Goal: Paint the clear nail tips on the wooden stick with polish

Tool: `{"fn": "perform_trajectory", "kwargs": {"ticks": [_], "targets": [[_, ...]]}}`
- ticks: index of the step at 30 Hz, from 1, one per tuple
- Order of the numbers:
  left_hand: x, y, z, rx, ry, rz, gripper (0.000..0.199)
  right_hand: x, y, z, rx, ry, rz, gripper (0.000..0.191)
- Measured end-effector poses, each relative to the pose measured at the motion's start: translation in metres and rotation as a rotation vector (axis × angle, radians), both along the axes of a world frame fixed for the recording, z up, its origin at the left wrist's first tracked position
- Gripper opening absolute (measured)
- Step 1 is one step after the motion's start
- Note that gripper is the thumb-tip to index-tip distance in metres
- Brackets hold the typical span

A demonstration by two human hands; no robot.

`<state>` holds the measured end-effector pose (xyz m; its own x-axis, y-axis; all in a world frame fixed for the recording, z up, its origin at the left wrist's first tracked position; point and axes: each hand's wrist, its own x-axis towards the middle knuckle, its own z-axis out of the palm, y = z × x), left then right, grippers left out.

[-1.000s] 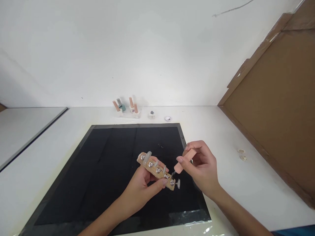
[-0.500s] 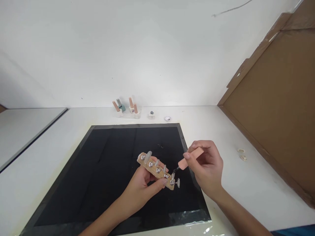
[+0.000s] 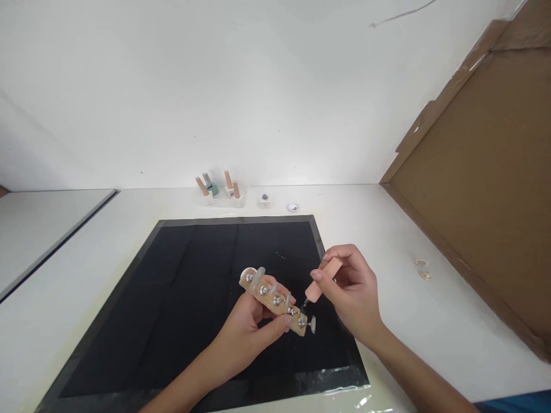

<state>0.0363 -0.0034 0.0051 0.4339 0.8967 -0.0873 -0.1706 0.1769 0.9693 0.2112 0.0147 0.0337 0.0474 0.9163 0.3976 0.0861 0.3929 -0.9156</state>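
Observation:
My left hand (image 3: 253, 327) is closed round a pale wooden strip (image 3: 269, 300) above the black mat. Along the strip stand several silver balls, with clear nail tips (image 3: 257, 279) on some of them; one tip (image 3: 313, 324) sticks out past the right end. My right hand (image 3: 350, 287) pinches the peach cap (image 3: 323, 279) of a nail polish brush. The dark brush (image 3: 305, 305) points down to a nail tip near the strip's right end and seems to touch it; the exact contact is too small to make out.
Nail polish bottles (image 3: 209, 187) stand in a clear holder at the mat's far side. An open bottle (image 3: 264, 201) and a small white dish (image 3: 293, 207) are beside them. Two small round pieces (image 3: 423, 275) lie right, near the cardboard (image 3: 473, 189). The black mat (image 3: 193, 321) covers the middle.
My right hand has moved left with the peach cap, and the brush is now lower, closer to the strip's right end. My left hand and the strip have hardly moved.

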Motion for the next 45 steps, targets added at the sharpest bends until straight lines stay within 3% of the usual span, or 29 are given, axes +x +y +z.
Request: {"fn": "perform_trajectory", "kwargs": {"ticks": [15, 19, 23, 38, 45], "targets": [[-0.0009, 0.0007, -0.0025, -0.069, -0.067, 0.014, 0.028, 0.0012, 0.0039, -0.0012, -0.041, 0.060, -0.139, 0.016], [-0.0008, 0.0007, -0.0056, -0.091, -0.079, 0.025, 0.030, 0.0021, 0.0029, -0.0041, -0.053, 0.147, -0.049, 0.016], [0.0011, 0.0002, -0.0046, -0.099, -0.063, 0.013, 0.031, -0.0005, 0.0000, -0.0009, -0.100, 0.085, 0.031, 0.017], [0.0017, -0.0004, -0.0006, -0.103, -0.134, 0.005, 0.032, -0.0014, 0.0046, -0.0017, -0.177, 0.069, -0.077, 0.019], [-0.0002, 0.0029, -0.0015, -0.174, -0.246, -0.027, 0.033, 0.0029, 0.0057, -0.0054, -0.079, 0.210, -0.114, 0.018]]}}
